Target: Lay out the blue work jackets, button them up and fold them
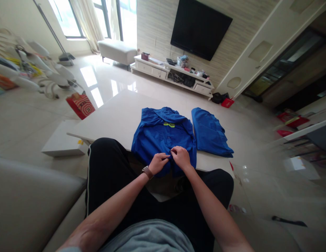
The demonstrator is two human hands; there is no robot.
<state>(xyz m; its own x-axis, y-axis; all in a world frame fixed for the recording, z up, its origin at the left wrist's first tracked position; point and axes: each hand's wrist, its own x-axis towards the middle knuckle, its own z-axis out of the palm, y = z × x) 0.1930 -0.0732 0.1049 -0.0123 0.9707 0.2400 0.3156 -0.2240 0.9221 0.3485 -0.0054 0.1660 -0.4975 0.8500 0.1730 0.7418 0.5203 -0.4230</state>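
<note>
A blue button-front shirt [152, 134] with a small yellow-green patch lies on the white table [110, 115], its lower part hanging over the near edge. My left hand [159, 163], with a watch on the wrist, pinches the shirt's front opening near the lower hem. Right beside it, my right hand [181, 157] pinches the same front edge, the fingertips of both hands almost meeting. A button shows just above them; whatever detail lies between the fingertips is hidden. To the right on the table rests a folded blue garment [210, 133].
My knees sit under the table's near edge. A white box [64, 140] and a red patterned bag [81, 105] stand on the floor at left. Beyond the table are a low TV cabinet [152, 70] and a bench [117, 50]. A grey sofa [34, 196] is at lower left.
</note>
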